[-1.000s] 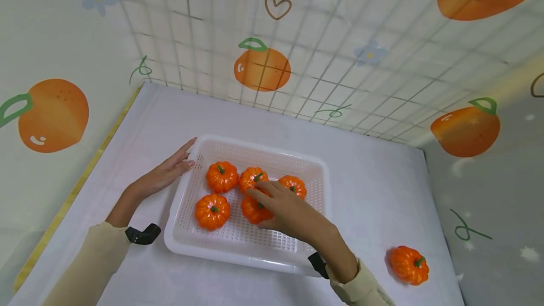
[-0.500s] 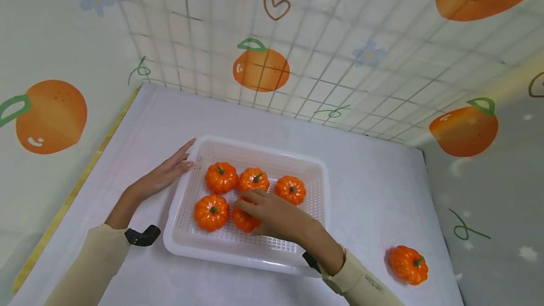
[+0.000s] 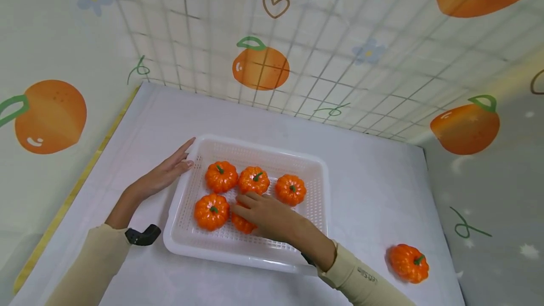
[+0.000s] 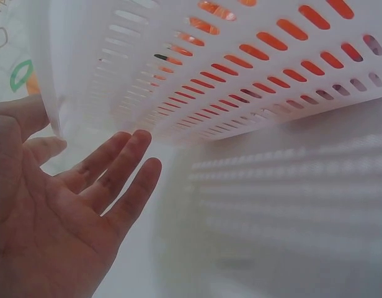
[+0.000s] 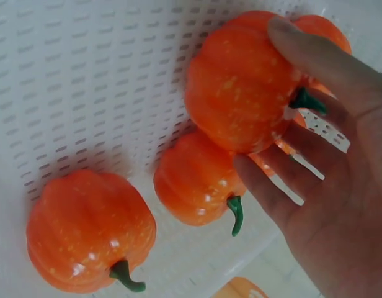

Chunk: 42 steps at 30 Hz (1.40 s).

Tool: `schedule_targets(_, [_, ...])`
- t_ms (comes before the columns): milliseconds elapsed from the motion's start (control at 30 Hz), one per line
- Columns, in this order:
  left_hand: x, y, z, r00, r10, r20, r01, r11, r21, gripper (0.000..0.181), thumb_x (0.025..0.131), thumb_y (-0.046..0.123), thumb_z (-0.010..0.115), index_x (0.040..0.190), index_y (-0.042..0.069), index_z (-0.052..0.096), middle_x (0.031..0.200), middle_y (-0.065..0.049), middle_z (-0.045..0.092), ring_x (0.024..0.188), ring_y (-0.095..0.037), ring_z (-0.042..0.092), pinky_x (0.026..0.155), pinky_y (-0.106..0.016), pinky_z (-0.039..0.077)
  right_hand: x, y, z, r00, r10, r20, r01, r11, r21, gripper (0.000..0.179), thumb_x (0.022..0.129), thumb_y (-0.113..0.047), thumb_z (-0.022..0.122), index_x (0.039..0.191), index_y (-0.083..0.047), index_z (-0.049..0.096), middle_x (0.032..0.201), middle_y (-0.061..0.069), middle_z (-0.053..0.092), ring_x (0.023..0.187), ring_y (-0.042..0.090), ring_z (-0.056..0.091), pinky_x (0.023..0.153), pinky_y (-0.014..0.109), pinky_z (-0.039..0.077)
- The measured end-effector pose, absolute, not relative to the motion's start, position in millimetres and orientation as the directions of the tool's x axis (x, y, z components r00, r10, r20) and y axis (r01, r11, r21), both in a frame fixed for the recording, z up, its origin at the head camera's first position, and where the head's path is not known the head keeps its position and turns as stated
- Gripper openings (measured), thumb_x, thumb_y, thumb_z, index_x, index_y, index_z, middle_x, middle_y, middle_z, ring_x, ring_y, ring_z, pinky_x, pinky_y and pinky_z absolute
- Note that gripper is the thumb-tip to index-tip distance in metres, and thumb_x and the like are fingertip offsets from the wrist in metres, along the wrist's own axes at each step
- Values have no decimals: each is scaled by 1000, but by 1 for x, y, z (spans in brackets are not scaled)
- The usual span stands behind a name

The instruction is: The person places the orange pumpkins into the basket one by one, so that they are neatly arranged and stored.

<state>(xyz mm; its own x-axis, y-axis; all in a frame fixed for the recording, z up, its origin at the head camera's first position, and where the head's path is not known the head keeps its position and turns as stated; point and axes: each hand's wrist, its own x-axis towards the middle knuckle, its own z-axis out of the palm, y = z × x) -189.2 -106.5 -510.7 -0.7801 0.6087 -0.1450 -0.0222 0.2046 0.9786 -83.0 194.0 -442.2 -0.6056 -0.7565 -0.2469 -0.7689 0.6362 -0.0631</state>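
Observation:
A white perforated tray [image 3: 318, 164] sits mid-table with several small orange pumpkins in it. Three stand in the back row [image 3: 253, 180] and one stands at the front left [image 3: 211, 211]. My right hand [image 3: 243, 208] grips another pumpkin [image 3: 241, 224] just right of that front one, low over the tray floor. In the right wrist view the thumb [image 5: 309, 53] curls over this pumpkin [image 5: 231, 81], with the fingers [image 5: 265, 186] beneath it. My left hand [image 3: 178, 162] lies flat with straight fingers [image 4: 110, 167] against the tray's left outer wall [image 4: 209, 74].
One more pumpkin [image 3: 409, 262] lies on the white table [image 3: 374, 192] to the right of the tray. Fruit-print walls close in the table at the back and on both sides.
My right hand has carried its pumpkin left and toward me, from under the back row to beside the front-left pumpkin. The left hand has stayed put.

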Motion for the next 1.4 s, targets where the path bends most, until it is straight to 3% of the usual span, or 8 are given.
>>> schedule_targets(200, [-190,-107,-510,-781,607,-147,-12,221,975,66,107,37,43,160,36,5,166,-7,7,147,-41,19,106,-66,30,-83,192,-446,-584,-772,-251,-788,613,-52,60,84,-23,82,135,-19,51,144,6,52,132,23,47,104,38,46])
schedule_targets(367, [-190,-108,-511,-780,609,-144,-10,218,976,66,107,37,43,160,37,4,166,-8,9,146,-41,23,105,-64,34,-86,194,-438,-596,-764,-249,-756,638,-148,66,85,-18,81,142,-18,49,150,7,47,140,23,41,108,37,42])
schedule_targets(533, [-190,-108,-511,-784,603,-144,-14,215,976,66,106,37,44,160,39,6,166,-8,12,142,-42,31,99,-61,42,-86,202,-424,-627,-756,-189,-720,654,-231,72,81,-11,83,144,-17,49,149,8,46,137,24,44,108,37,43])
schedule_targets(733, [-190,-108,-511,-785,602,-146,-22,208,978,65,106,37,44,160,40,6,165,-8,14,140,-42,36,95,-58,47,-82,228,-403,-722,-679,-136,-641,730,-237,77,82,-19,84,147,-23,43,149,6,43,135,27,44,109,43,41])
schedule_targets(1000, [-189,-107,-510,-785,599,-157,-28,219,975,65,106,38,44,159,41,6,166,-4,10,147,-39,23,105,-65,33,-70,278,-385,-853,-516,-78,-488,841,-236,73,83,-22,83,146,-24,46,154,8,38,138,29,39,105,53,42])
schedule_targets(1233, [-189,-107,-510,-785,599,-161,-32,220,975,66,106,38,44,160,40,5,166,-4,10,147,-39,23,104,-64,35,-48,320,-383,-942,-315,-111,-284,931,-230,81,82,-21,84,151,-24,42,157,12,34,135,40,41,95,63,47])
schedule_targets(1400, [-189,-107,-510,-782,601,-163,-32,222,975,66,106,38,43,160,40,5,166,-4,10,147,-39,23,104,-63,35,-29,357,-384,-979,-169,-115,-134,956,-263,79,83,-16,83,150,-19,41,155,20,34,135,47,36,92,70,43])
